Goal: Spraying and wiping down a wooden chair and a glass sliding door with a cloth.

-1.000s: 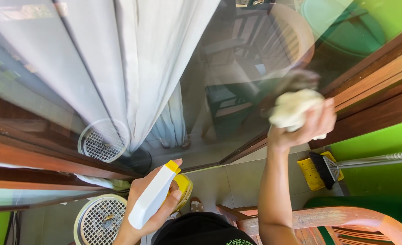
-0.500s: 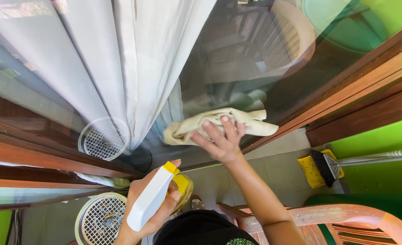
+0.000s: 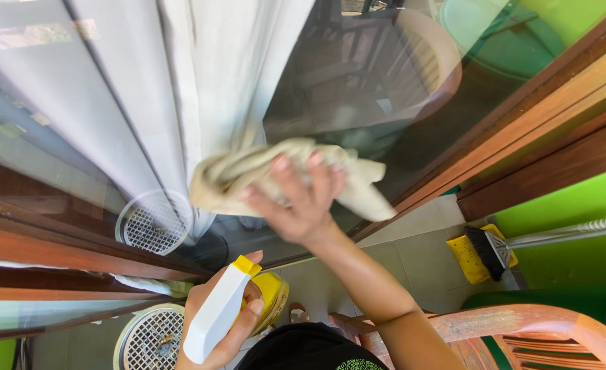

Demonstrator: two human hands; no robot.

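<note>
We've got a crumpled beige cleaning cloth (image 3: 275, 175) pressed flat vs. the big glass window pane (image 3: 399, 89), roughly mid-pane, just in front of the white pleated curtain (image 3: 180, 89) that hangs behind the glass. Our right hand (image 3: 299, 202) lies on the cloth w/ fingers spread wide, palm pushing it onto the glass; not gripping, just pinning it. One cloth corner trails down and right of the hand, toward the brown wooden window frame (image 3: 522, 130).

Below the cloth, nearer us, our left hand (image 3: 224, 312) is wrapped tight round a white plastic spray bottle w/ yellow nozzle (image 3: 221, 308), held apart from the glass. The nozzle points up toward the cloth; fingers are closed on the bottle's body, thumb on top near the trigger. Hands are well apart, one above the other.

Further out from the cloth: a round white mesh fan cover (image 3: 151, 337) sits on the tiled floor left of the bottle, w/ its reflection showing in the glass just above it. Right of the cloth, past the frame, a yellow-headed brush w/ dark bristles and a metal handle (image 3: 484, 250) lies by the bright green wall (image 3: 577, 212). An orange-brown plastic chair (image 3: 536, 336) is at bottom right, below the brush.
</note>
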